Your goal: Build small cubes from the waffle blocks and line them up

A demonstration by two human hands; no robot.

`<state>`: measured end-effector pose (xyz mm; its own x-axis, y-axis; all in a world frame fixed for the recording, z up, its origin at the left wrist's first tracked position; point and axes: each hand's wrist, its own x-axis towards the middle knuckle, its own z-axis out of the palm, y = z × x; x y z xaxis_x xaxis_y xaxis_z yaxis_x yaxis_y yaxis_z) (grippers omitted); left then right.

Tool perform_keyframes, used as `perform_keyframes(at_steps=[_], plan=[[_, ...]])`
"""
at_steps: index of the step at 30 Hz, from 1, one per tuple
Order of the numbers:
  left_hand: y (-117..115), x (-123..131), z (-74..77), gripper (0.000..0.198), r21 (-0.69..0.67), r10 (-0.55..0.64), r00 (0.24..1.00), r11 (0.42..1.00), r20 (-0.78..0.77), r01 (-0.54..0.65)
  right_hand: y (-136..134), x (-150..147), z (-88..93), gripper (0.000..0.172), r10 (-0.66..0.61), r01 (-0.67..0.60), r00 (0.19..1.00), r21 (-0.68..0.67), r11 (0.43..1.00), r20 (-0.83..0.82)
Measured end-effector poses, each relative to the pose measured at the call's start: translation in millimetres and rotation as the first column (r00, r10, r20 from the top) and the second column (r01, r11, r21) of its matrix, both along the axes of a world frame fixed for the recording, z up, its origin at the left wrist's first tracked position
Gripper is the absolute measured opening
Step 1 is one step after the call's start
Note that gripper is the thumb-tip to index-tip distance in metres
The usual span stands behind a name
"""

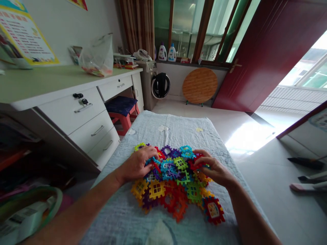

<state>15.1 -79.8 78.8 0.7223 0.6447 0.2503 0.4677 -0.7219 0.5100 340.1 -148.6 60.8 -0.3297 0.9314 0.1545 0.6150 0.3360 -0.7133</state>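
Observation:
A loose pile of colourful plastic interlocking tiles [176, 170] lies on a table covered with a light blue cloth [176, 129]. My left hand [140, 161] is at the pile's left side, its fingers closed on a red piece [156, 167] and touching blue ones. At the right side my right hand [212, 166] has its fingers curled over red tiles; what lies under the fingertips is partly hidden. A red tile with a picture panel [213, 210] rests at the pile's near right corner, and orange tiles [173, 200] lie at the front.
On the left stands a white desk [63, 76] with drawers and a plastic bag [98, 58]. A red stool [125, 119] with a dark cushion is beside it. Farther back are a washing machine [148, 81], a round wooden tabletop [200, 85] and a red door [260, 54].

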Motion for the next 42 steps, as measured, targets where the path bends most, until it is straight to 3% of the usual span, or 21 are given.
perform_keyframes(at_steps=[3, 7, 12, 15, 17, 20, 24, 28, 32, 37, 42], plan=[[-13, 0, -9.0, 0.027, 0.031, 0.001, 1.0, 1.0, 0.011, -0.002, -1, -11, -0.1, 0.018, 0.016, -0.016, 1.0, 0.051, 0.999, 0.005], [-25, 10, -15.3, 0.032, 0.133, 0.046, 0.999, 0.99, 0.015, -0.047, 0, -41, 2.4, 0.023, -0.047, 0.043, 0.999, 0.221, 0.974, 0.013], [-27, 24, -16.3, 0.032, 0.269, 0.149, 0.988, 0.951, 0.039, -0.154, -1, -68, 2.2, 0.034, -0.025, -0.033, 0.978, 0.27, 0.962, 0.208], [-28, 25, -22.5, 0.046, 0.296, 0.164, 0.984, 0.939, 0.063, -0.175, -3, -62, 2.5, 0.023, 0.056, -0.109, 0.972, 0.228, 0.968, 0.227], [-28, 24, -29.1, 0.056, 0.282, 0.115, 0.991, 0.951, 0.062, -0.128, -5, -52, 3.5, 0.012, 0.042, -0.082, 0.983, 0.225, 0.971, 0.178], [-30, 21, -37.0, 0.064, 0.252, 0.037, 0.997, 0.966, 0.062, -0.052, -3, -38, 3.0, 0.013, -0.044, 0.026, 0.996, 0.216, 0.976, 0.08], [-34, 22, -33.2, 0.066, 0.211, 0.043, 0.992, 0.975, 0.122, -0.068, 5, -19, -8.6, 0.015, -0.192, 0.182, 0.981, 0.21, 0.961, 0.024], [-40, 24, -21.6, 0.069, 0.139, 0.066, 0.982, 0.986, 0.174, -0.091, 14, 0, -29.9, 0.021, -0.371, 0.344, 0.926, 0.257, 0.903, 0.063], [-48, 30, -21.0, 0.068, 0.079, 0.062, 0.988, 0.994, 0.142, -0.074, 19, 11, -47.0, 0.035, -0.502, 0.459, 0.849, 0.243, 0.855, 0.163], [-50, 37, -23.1, 0.065, 0.166, 0.121, 0.989, 0.977, 0.087, -0.134, 20, 11, -55.9, 0.042, -0.502, 0.468, 0.828, 0.186, 0.864, 0.25], [-26, 19, -19.8, 0.061, 0.089, 0.254, 0.956, 0.959, 0.149, -0.268, 20, 0, -55.8, 0.038, -0.439, 0.41, 0.862, 0.162, 0.898, 0.252]])
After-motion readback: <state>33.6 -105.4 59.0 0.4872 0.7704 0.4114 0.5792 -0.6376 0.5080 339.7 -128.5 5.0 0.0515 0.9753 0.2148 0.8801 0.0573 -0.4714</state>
